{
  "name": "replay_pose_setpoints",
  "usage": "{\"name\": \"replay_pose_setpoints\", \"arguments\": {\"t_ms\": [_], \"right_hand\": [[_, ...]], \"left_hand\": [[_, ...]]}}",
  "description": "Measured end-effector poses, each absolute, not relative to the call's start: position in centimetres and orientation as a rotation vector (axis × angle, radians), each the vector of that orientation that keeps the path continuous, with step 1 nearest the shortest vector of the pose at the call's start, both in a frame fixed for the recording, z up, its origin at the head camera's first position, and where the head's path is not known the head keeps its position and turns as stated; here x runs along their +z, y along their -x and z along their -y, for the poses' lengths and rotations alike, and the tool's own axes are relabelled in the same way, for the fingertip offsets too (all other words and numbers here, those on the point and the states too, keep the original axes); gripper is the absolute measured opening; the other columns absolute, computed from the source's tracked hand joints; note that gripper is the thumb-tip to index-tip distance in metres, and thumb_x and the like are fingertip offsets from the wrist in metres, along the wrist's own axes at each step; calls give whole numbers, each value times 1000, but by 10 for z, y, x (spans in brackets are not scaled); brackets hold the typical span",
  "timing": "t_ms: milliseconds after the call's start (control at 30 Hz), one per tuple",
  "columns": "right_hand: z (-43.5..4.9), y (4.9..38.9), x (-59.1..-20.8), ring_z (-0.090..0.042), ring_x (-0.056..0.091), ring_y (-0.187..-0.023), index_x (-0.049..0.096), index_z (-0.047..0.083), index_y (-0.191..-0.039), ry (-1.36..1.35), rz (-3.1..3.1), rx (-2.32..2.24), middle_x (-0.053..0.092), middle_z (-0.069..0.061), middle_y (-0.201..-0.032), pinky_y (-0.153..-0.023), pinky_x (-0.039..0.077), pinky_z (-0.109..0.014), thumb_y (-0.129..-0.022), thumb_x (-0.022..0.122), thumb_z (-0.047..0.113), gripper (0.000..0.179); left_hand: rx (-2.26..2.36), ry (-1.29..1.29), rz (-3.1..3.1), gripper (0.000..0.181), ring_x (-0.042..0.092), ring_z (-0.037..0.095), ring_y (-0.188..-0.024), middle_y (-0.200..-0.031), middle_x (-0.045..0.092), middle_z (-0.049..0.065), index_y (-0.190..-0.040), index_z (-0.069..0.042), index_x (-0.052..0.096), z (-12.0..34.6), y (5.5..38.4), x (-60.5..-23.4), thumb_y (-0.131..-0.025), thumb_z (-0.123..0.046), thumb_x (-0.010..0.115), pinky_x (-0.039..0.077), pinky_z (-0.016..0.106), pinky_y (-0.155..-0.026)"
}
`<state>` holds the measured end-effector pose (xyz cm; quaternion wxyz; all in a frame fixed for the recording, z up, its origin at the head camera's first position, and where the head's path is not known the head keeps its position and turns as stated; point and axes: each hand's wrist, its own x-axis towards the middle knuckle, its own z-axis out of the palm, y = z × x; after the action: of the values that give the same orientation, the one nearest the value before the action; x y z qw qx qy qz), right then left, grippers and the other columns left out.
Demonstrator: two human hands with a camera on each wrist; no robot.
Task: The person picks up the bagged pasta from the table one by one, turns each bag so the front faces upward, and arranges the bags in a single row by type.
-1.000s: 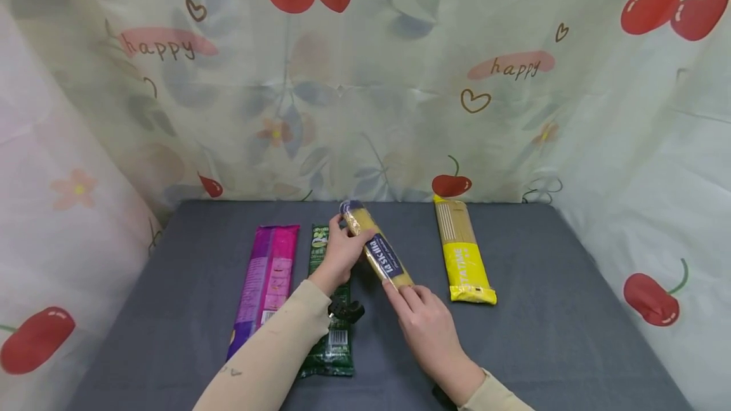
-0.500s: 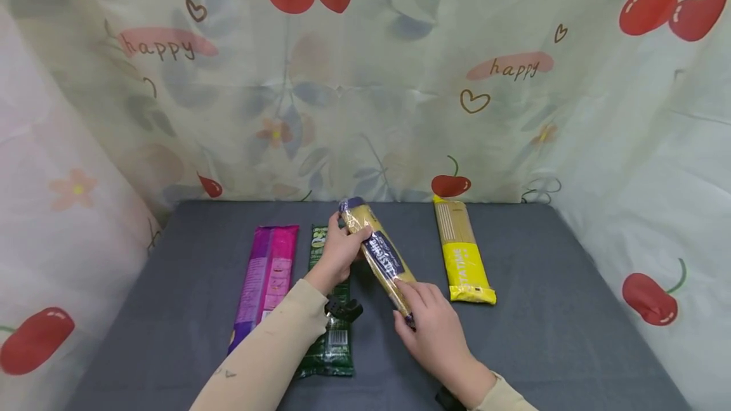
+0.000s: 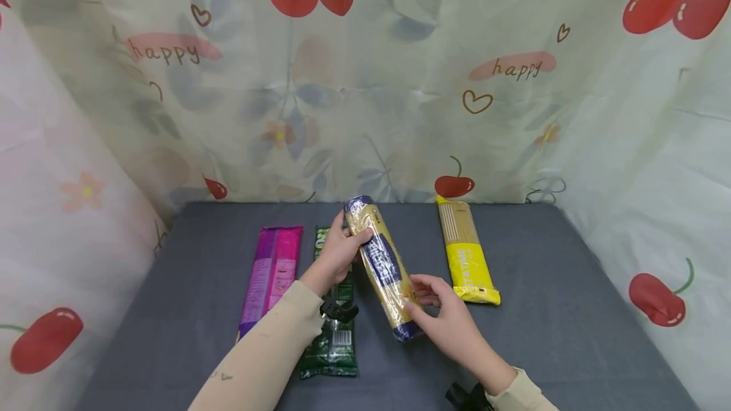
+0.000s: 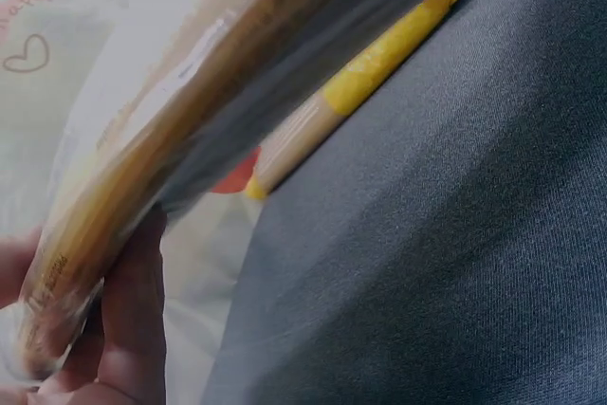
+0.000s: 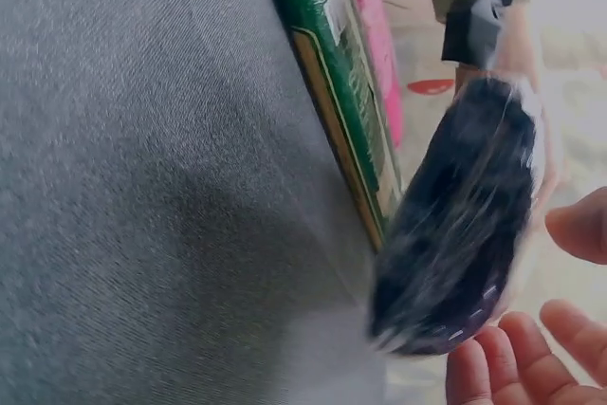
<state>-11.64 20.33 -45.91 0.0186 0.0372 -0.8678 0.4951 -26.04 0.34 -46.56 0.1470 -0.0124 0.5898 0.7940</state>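
A long pack of spaghetti (image 3: pixel 381 265) in clear, gold and dark blue wrap slants above the table, lower end towards me. My left hand (image 3: pixel 337 254) grips its upper end, thumb across the front; in the left wrist view the fingers (image 4: pixel 135 320) wrap behind the strands. At the lower end, my right hand (image 3: pixel 454 325) has its thumb and fingers spread around the pack's right edge. In the right wrist view the dark blue end (image 5: pixel 455 225) stands between that hand's parted thumb and fingers, fingertips (image 5: pixel 468 367) right at its edge.
A green pack (image 3: pixel 331 354) lies partly beneath my left forearm. Left of it is a pink and purple pack (image 3: pixel 276 259), partly covered by the sleeve. A yellow noodle pack (image 3: pixel 468 265) lies at the right on the grey table (image 3: pixel 548 335). A cherry-print curtain (image 3: pixel 377 113) stands behind.
The pack has rotated, its lower end coming nearer and its blue label facing up more. My right hand has slid down off its front and loosened to the right side. My left hand keeps its grip.
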Motion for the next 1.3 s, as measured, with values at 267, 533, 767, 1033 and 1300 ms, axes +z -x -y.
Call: {"name": "replay_pose_setpoints", "arguments": {"t_ms": [267, 533, 767, 1033, 1300], "right_hand": [[-212, 120, -465, -22, 60, -102, 51, 17, -136, 69, 2656, 1951, 56, -7, -123, -84, 52, -38, -83, 78, 33, 62], [-215, 120, -472, -27, 64, -98, 36, 18, -148, 43, 2625, 2154, 58, -16, -125, -86, 52, -40, -88, 74, 27, 71], [-211, 117, -478, -26, 66, -88, 40, 18, -146, 21, 2597, 2102, 63, -15, -116, -74, 54, -30, -85, 77, 21, 71], [-202, 115, -484, -23, 63, -74, 50, 18, -140, 88, 2601, 1879, 62, -9, -102, -58, 52, -32, -81, 79, 11, 66], [-205, 117, -492, -20, 61, -70, 49, 19, -141, 132, 2705, 1702, 61, -6, -101, -53, 51, -33, -82, 78, 14, 66]], "left_hand": [[2275, -16, -1674, 86, 65, 30, -100, -131, 55, 16, -156, -25, 7, -3, 262, -467, -94, -18, 66, 54, 42, -81], [2274, -69, -1732, 83, 65, 32, -100, -127, 58, 16, -155, -26, 10, -3, 259, -470, -94, -19, 66, 53, 43, -83], [2119, -149, -2011, 84, 63, 24, -105, -133, 55, 11, -156, -25, 8, -7, 254, -474, -94, -26, 65, 50, 41, -91], [1879, -255, -2207, 79, 58, 26, -113, -133, 55, 15, -156, -24, 12, -14, 248, -486, -95, -39, 61, 48, 46, -92], [1810, -307, -2163, 82, 64, 25, -98, -121, 59, 17, -156, -24, 13, -21, 242, -494, -94, -32, 65, 53, 43, -80]]}}
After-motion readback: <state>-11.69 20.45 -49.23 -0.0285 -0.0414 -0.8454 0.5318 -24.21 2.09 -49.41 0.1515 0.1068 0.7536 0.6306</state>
